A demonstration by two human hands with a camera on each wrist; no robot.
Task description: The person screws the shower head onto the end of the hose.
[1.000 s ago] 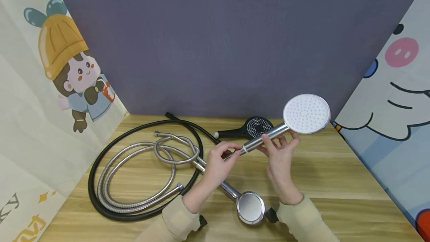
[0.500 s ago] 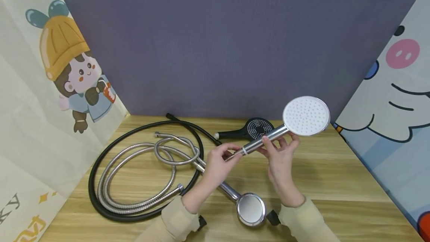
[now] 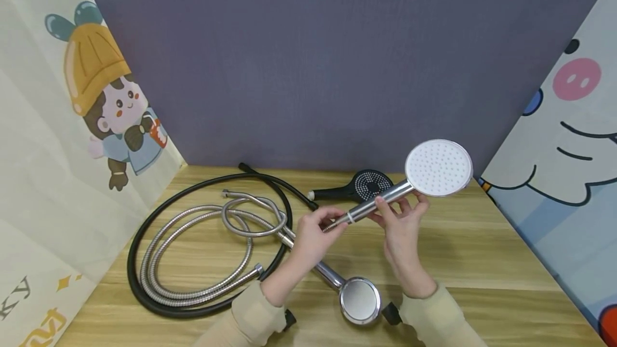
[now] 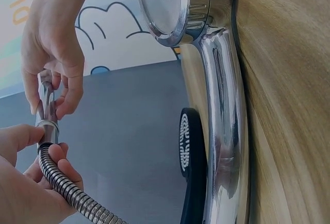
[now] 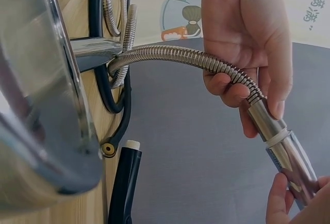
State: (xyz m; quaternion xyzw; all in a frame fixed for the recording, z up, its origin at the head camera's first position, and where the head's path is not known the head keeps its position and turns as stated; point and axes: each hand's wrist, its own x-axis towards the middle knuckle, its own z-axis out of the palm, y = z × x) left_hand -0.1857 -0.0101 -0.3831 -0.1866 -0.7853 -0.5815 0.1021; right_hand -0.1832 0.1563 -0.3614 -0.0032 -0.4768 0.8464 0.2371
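Note:
Above the table, my right hand (image 3: 404,229) grips the chrome handle of a hand shower (image 3: 438,167) with a round white nozzle face. The shower slants up to the right. My left hand (image 3: 310,237) pinches the metal end fitting (image 5: 265,121) of a ribbed steel shower hose (image 5: 180,54). Fitting and handle meet end to end in one line, with a white ring (image 5: 278,138) at the joint. In the left wrist view the thumb lies along the fitting and the hose curves away below the fingers (image 4: 69,172). The threads inside the joint are hidden.
A second chrome shower head (image 3: 360,300) lies below my hands. Behind them is a black shower head (image 3: 371,183). Coiled steel hose (image 3: 149,261) and a black hose (image 3: 129,261) lie at the left of the wooden table (image 3: 506,293). A grey panel (image 3: 308,68) stands at the back.
The hand shower and the joint have dipped slightly in the head view. Both hands keep their hold and almost the same place.

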